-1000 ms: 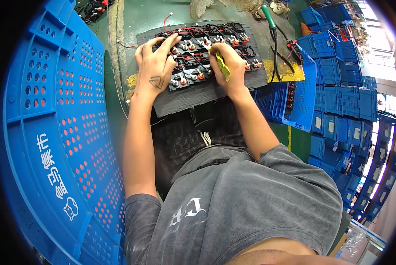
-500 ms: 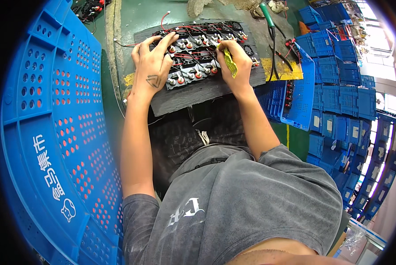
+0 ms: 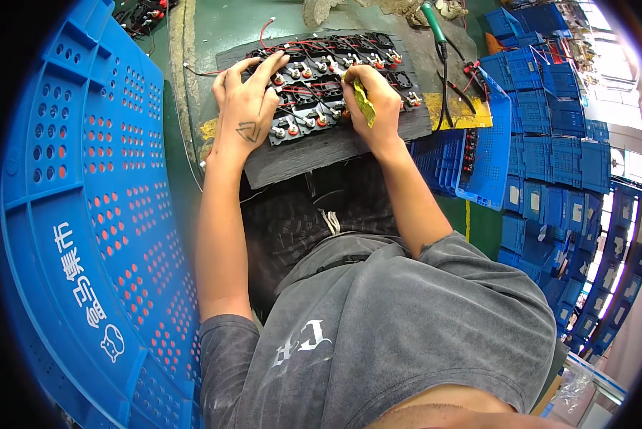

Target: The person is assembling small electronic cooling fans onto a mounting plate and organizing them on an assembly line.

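Several black parts with red and black wires, silvery metal terminals and red rings [image 3: 314, 118] lie in rows on a dark grey mat [image 3: 299, 166]. Over the left end of the rows rests my left hand [image 3: 243, 107], its fingers spread and touching the parts there. My right hand [image 3: 378, 107] is closed around a crumpled yellow piece [image 3: 364, 106], perhaps cloth or wrapper. Its fingertips point down onto the middle of the rows and hide the terminals beneath. Whether anything else is in those fingers cannot be seen.
Green-handled soldering iron [image 3: 433, 25] and pliers with dark handles [image 3: 458, 93] lie right of the mat. A big blue perforated crate [image 3: 128, 214] stands close on my left. Another blue crate [image 3: 496, 171] is at the right, with stacked blue bins [image 3: 542, 107] beyond.
My right hand has shifted slightly left along the rows with the yellow piece, uncovering some black parts to its right. My left hand stays in place.
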A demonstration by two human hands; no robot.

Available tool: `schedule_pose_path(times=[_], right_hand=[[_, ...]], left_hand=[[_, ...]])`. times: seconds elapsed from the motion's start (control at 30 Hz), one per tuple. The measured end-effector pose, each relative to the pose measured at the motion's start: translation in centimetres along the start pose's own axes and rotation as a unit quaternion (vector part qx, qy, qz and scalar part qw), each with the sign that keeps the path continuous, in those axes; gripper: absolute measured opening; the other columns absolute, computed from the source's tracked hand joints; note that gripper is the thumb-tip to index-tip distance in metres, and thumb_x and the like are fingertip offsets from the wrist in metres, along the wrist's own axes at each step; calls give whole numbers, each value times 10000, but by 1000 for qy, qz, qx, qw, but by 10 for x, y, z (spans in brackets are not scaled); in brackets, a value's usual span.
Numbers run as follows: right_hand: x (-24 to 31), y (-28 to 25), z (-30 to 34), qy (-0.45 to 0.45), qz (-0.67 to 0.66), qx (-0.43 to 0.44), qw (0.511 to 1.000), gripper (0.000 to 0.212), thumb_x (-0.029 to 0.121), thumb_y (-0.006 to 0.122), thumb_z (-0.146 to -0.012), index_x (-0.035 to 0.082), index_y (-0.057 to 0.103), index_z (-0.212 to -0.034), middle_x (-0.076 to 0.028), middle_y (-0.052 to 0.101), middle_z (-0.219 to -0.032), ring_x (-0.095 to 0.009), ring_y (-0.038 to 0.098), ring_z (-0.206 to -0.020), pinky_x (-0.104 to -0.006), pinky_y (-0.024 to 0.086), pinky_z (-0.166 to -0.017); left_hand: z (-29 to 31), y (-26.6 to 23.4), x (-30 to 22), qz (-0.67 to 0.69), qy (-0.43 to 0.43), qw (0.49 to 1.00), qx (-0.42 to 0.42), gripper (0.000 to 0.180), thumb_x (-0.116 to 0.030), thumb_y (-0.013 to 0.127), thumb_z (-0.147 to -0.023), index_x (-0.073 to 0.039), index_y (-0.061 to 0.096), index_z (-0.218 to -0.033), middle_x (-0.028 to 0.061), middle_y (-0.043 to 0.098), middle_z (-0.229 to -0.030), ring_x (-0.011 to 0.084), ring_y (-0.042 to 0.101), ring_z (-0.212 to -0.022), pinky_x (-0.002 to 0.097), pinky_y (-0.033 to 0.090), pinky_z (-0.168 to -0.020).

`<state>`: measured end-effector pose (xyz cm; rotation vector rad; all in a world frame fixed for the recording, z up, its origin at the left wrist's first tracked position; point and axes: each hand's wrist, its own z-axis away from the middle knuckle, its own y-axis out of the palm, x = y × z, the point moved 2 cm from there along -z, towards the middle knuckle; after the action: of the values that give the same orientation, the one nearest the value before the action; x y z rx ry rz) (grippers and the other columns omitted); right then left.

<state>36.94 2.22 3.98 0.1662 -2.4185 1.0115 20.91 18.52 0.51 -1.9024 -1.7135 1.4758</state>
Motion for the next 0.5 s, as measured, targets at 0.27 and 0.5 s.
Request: schedule_pose_path(times=[0.27,0.5], right_hand=[[-2,-3,-1,11,-4,-5,1000,130,4,707,-867,24,645,-979,-113,666,-867,-252,668,-752,-321,533,-730],[-6,-4,2,9,10,-10,1000,125,5,704,-867,23,646,-976,-113,662,-863,-253,671,-756,-322,535,-731]], left_hand=[[0,0,0,4,-2,1000,-2,562,-193,501,-912,-95,535,-1465,-16,669,-1395,278,465,-1339,469,192,-1199],[0,1,2,6,-5,1000,2,575,-188,502,-903,-99,531,-1470,-12,667,-1400,273,461,-1343,459,199,-1195]])
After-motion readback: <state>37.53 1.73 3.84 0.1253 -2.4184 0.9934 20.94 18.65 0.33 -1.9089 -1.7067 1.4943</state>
